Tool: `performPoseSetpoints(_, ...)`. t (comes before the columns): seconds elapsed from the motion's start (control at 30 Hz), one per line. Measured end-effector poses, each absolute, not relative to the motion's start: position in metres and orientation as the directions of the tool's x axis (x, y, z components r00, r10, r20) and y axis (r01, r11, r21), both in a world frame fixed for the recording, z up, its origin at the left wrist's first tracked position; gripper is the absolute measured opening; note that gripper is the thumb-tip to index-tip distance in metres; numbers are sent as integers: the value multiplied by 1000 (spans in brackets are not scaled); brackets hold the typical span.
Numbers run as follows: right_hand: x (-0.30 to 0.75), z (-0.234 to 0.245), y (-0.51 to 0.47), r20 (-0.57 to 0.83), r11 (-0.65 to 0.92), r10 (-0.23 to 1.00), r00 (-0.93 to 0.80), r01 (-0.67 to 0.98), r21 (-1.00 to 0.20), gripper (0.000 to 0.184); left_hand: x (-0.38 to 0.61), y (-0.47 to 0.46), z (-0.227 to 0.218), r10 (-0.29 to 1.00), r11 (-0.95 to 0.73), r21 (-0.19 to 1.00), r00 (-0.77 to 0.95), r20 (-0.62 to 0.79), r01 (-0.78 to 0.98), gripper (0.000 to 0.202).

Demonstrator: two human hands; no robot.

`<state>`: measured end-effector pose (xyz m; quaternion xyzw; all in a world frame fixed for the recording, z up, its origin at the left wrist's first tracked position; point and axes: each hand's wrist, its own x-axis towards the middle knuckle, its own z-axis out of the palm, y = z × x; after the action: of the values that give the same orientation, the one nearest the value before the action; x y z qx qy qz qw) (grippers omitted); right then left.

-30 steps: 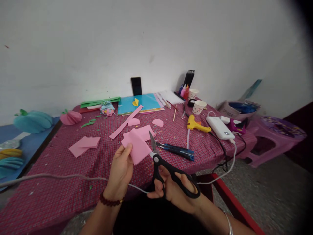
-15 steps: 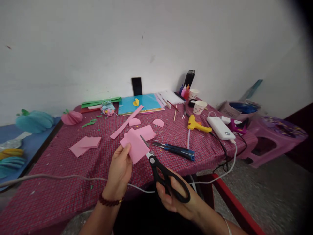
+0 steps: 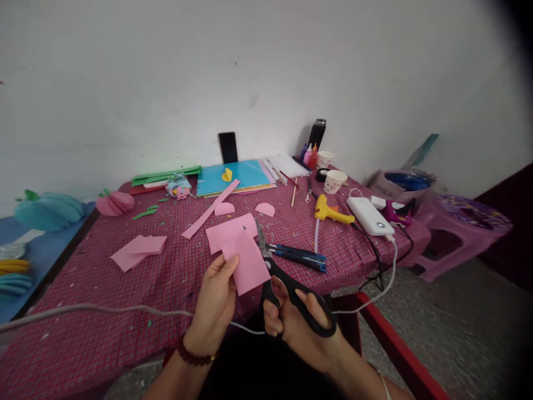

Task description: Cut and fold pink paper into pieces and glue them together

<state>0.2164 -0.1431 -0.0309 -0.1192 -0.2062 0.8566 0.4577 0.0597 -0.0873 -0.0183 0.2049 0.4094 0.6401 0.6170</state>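
My left hand (image 3: 217,291) pinches a pink sheet of paper (image 3: 249,265) by its left edge, thumb on top. In my right hand (image 3: 302,322) are black-handled scissors (image 3: 287,283), fingers through the loops, blades parted and pointing away from me. One blade runs along the right side of the paper; the other appears to pass behind it, its tip showing above the upper edge. On the table beyond lies another pink piece (image 3: 219,230), partly covered by the held one. A pink strip (image 3: 211,209) and two pink half-rounds (image 3: 265,209) rest farther back.
Right of the scissors lies a blue utility knife (image 3: 297,255), then a yellow glue gun (image 3: 331,211) and a white power bank (image 3: 370,215). Paper cups (image 3: 335,181) stand behind. More pink pieces (image 3: 139,250) are at left. A white cable (image 3: 125,308) crosses the table's front.
The paper in my left hand has turned and moved slightly right. The scissors' blades have opened wider and now straddle the paper's edge. The whole view has shifted a little.
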Motion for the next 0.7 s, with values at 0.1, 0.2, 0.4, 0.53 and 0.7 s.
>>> performPoseSetpoints(0.1,215,-31,-145,-15,-477,847,-531,-749,-460,51,60,-87,-20,956,98,776,-159,-248,-623,34)
performPoseSetpoints(0.2,214,-33,-146,-30,-477,853,-521,-754,-451,54,61,-86,-21,956,97,774,-159,-248,-625,34)
performPoseSetpoints(0.4,214,-31,-147,-57,-404,885,-463,-701,-588,44,60,-86,-24,961,79,773,-159,-228,-630,35)
performPoseSetpoints(0.53,215,-20,-147,-12,-325,898,-440,-644,-692,42,59,-85,-27,959,104,773,-144,-245,-626,36)
performPoseSetpoints(0.7,239,-8,-123,22,-122,948,-318,-426,-897,43,52,-83,-25,956,86,761,-161,-244,-643,32)
